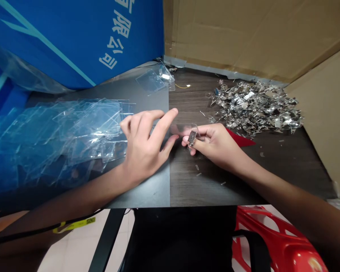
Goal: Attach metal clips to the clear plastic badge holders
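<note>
Clear plastic badge holder is pinched in my right hand, above the table and reaching toward my other hand, with a small metal clip held at its edge. My right fingers are curled closed on the clip and the holder together. My left hand sits just beside the holder, its fingers spread open with nothing in their grip. Its thumb comes very near the plastic, though I cannot tell if they touch.

To my left, a loose heap of clear badge holders lies on the dark table, partly over a blue plastic bag, and a single holder lies farther off near the table's back edge. To my right is a scattered pile of metal clips, with a few small metal bits near my right hand. A red piece pokes out beneath that wrist. Cardboard stands along the back, and a red plastic stool sits below the table.
</note>
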